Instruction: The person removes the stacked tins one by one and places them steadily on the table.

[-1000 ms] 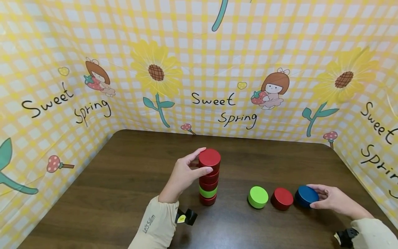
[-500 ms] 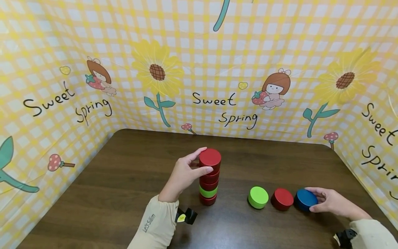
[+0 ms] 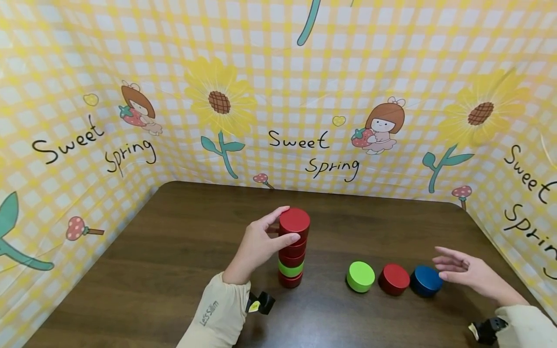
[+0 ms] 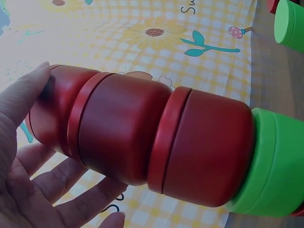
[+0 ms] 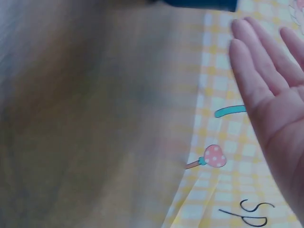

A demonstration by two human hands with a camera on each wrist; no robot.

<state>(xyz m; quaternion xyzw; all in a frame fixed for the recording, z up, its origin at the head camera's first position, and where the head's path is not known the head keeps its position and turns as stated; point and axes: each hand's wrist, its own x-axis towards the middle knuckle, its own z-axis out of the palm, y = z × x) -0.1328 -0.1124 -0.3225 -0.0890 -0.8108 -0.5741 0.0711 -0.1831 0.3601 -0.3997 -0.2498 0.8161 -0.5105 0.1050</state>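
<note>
A tall stack of round lidded tins stands on the table, red ones with a green tin second from the bottom. My left hand holds the top red tin, thumb across its front and index finger at its back. The left wrist view shows the thumb against that top tin, the other fingers spread behind the stack. My right hand is raised beside the blue tin, holding nothing. In the right wrist view its fingers are extended, apart from the blue tin.
Left of the blue tin stand a single red tin and a green tin, in a row on the dark wooden table. A yellow checked cloth with sunflowers walls the table's back and sides.
My right hand has let go of the blue tin and lifted slightly, after shifting it a little left toward the red one. My left hand stays at the top of the stack.
</note>
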